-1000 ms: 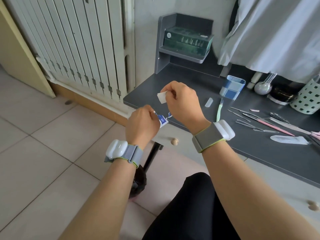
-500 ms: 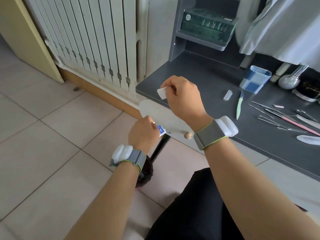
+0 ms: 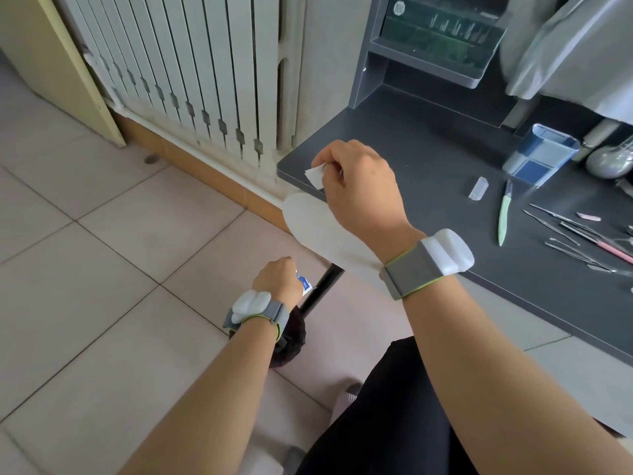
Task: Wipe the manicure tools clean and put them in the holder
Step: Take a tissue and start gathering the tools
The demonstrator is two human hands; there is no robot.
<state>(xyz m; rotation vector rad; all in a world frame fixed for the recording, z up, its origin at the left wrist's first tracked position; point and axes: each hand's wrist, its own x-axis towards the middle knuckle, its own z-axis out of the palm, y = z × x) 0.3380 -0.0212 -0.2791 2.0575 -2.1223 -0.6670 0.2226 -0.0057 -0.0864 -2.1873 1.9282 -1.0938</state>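
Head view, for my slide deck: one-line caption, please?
Right hand pinches a white wipe over the desk edge; left hand holds its torn wrapper low, tools unwiped.

Both bare forearms wear grey wristbands [image 3: 409, 270] edged in lime green, each carrying a white rounded module [image 3: 447, 250]; dark trousers [image 3: 394, 416] cover the legs.

A room in a home, set up as a small manicure corner. A white panel radiator [image 3: 191, 73] runs along the wall at 11 o'clock above pale floor tiles [image 3: 102, 269]. At 2 o'clock a dark grey desk [image 3: 428, 156] carries scattered manicure tools [image 3: 575, 234] and a blue checked holder [image 3: 543, 154].
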